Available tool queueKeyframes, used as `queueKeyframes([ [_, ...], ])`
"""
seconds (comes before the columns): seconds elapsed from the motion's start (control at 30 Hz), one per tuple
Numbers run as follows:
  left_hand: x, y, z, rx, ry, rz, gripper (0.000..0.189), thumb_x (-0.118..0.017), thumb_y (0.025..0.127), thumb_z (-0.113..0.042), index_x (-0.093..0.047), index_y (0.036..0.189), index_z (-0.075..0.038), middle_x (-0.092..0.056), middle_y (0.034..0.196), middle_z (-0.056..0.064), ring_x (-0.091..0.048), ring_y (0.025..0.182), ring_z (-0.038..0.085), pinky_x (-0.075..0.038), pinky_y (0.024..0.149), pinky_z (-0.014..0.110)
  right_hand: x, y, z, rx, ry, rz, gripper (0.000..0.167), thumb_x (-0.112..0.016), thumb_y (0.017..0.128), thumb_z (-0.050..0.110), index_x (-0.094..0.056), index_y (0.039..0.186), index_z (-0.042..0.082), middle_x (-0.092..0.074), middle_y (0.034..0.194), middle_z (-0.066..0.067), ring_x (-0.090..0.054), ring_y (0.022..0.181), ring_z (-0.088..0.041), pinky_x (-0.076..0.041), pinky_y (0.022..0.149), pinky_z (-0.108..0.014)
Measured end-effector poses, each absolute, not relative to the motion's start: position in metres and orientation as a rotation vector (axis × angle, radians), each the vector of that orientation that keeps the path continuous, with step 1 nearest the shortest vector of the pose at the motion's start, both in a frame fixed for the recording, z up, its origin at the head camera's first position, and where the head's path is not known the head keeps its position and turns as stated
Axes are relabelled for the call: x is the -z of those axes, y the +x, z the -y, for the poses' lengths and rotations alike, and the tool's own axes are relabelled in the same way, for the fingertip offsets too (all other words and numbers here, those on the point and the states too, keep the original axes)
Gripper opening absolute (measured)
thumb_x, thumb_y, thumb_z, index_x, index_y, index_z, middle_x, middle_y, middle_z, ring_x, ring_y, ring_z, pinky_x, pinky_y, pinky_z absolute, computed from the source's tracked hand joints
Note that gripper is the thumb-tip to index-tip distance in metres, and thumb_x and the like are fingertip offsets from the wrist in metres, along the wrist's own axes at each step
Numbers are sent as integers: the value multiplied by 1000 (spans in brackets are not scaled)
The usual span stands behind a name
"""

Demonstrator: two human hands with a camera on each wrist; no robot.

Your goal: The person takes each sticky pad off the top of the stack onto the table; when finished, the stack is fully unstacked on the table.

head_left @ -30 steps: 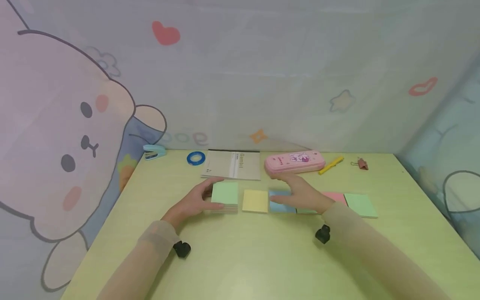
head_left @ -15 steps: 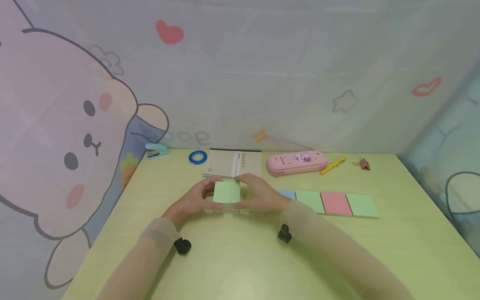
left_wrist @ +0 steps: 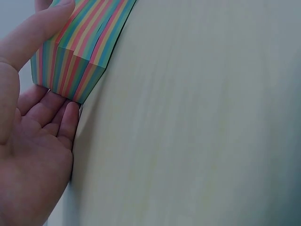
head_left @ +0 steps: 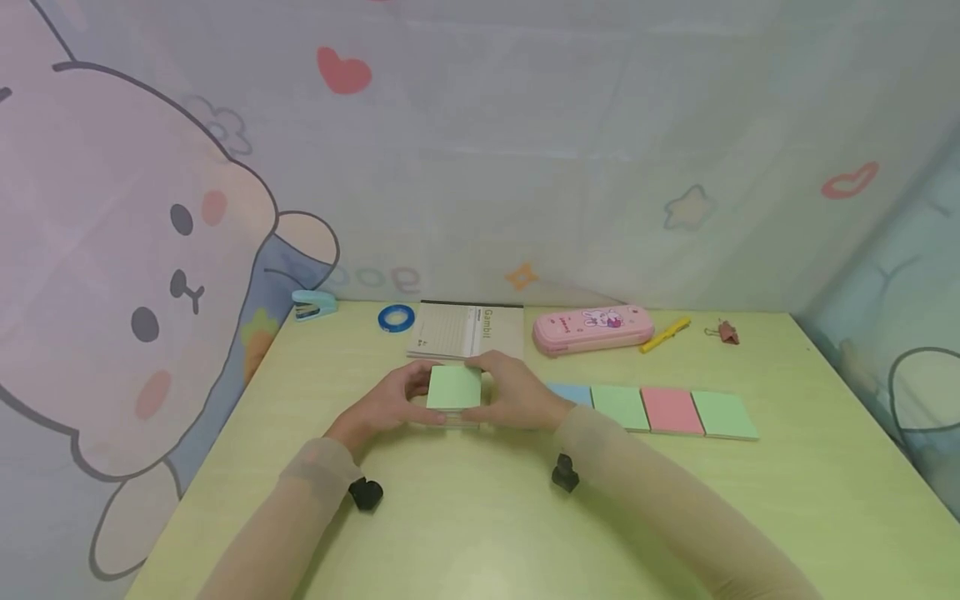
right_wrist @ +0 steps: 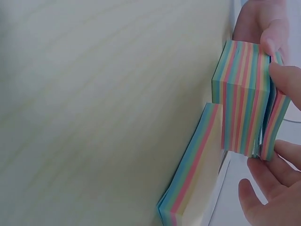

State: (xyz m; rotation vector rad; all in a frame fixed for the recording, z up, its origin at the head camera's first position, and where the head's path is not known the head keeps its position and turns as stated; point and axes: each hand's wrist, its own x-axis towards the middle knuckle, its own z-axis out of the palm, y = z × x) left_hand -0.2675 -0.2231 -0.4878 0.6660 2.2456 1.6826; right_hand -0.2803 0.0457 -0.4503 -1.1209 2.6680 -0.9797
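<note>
My left hand (head_left: 386, 400) grips a stack of sticky note pads (right_wrist: 240, 103) from its left side, thumb in front and fingers behind. The stack's edges are striped in several colours. From the other side, my right hand (head_left: 522, 396) pinches the topmost green sticky note pad (head_left: 454, 387) between thumb and fingers. A thin gap parts that pad from the stack in the right wrist view. Beside the stack lies a yellow-topped pad (right_wrist: 200, 174), which the right hand mostly hides in the head view.
A row continues right with blue (head_left: 573, 394), green (head_left: 620, 408), pink (head_left: 672, 410) and green pads (head_left: 724, 414). Behind lie a stapler (head_left: 313, 305), blue tape (head_left: 396, 317), a notebook (head_left: 450, 329), a pink pencil case (head_left: 592, 330), a yellow pen (head_left: 665, 335) and a binder clip (head_left: 726, 332).
My right hand has come left from over the blue pad to the stack and taken hold of its top pad. The left hand has stayed at the stack.
</note>
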Motion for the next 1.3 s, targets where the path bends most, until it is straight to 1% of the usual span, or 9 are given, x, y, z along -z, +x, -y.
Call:
queueKeyframes([
  [0.17,486,-267,222,-1664,650,-2256,76,-86,86,-5,-46,150,6,-57,145,23,-57,132,41,-39,117,56,447,-279,-50,1033,-1116,-2670,80,-91,83,34,-55,147,1,-62,139,-10,-59,127,-25,-46,112,-43],
  [0.37,488,-267,222,-1663,618,-2258,75,-86,87,-6,-46,149,6,-56,145,23,-56,132,41,-38,118,57,439,-272,-68,1078,-1041,-2689,80,-92,82,35,-56,146,4,-62,139,-7,-60,126,-24,-48,111,-44],
  [0.53,487,-266,221,-1668,592,-2255,74,-85,87,-4,-47,150,3,-58,143,22,-56,132,39,-41,116,55,437,-262,-94,1092,-1031,-2726,80,-93,80,36,-59,144,2,-65,138,-8,-61,123,-25,-51,108,-47],
  [0.63,487,-266,221,-1662,578,-2260,75,-85,87,-4,-46,151,3,-57,144,22,-56,133,40,-43,114,53,439,-253,-109,1105,-1019,-2722,79,-93,80,33,-59,143,0,-65,138,-11,-62,122,-28,-53,106,-47],
  [0.77,487,-265,220,-1654,571,-2269,76,-85,88,-5,-45,152,3,-57,145,23,-56,133,40,-44,114,52,442,-241,-126,1114,-962,-2674,79,-94,80,29,-58,144,0,-63,141,-12,-61,124,-30,-52,108,-47],
  [0.87,486,-264,220,-1653,564,-2270,75,-85,88,-5,-45,152,3,-56,145,23,-56,133,40,-43,114,52,445,-232,-134,1091,-932,-2659,80,-94,80,31,-58,144,1,-62,143,-12,-61,125,-30,-52,108,-46],
  [1.07,486,-264,221,-1649,560,-2269,75,-85,88,-6,-45,152,2,-57,145,22,-55,134,40,-42,115,54,455,-220,-140,1034,-978,-2661,78,-93,80,37,-60,141,0,-65,137,-11,-63,122,-29,-52,106,-48],
  [1.17,485,-264,221,-1652,556,-2271,75,-85,88,-5,-46,151,2,-58,144,22,-56,133,39,-42,116,55,460,-216,-141,982,-1002,-2665,77,-93,79,40,-62,139,4,-66,133,-5,-62,120,-23,-51,107,-46],
  [1.3,486,-264,220,-1653,557,-2275,74,-85,87,-4,-46,150,3,-58,143,22,-56,132,39,-41,115,54,466,-212,-140,891,-1089,-2675,74,-93,79,41,-63,136,4,-66,130,-4,-61,120,-22,-49,108,-45],
])
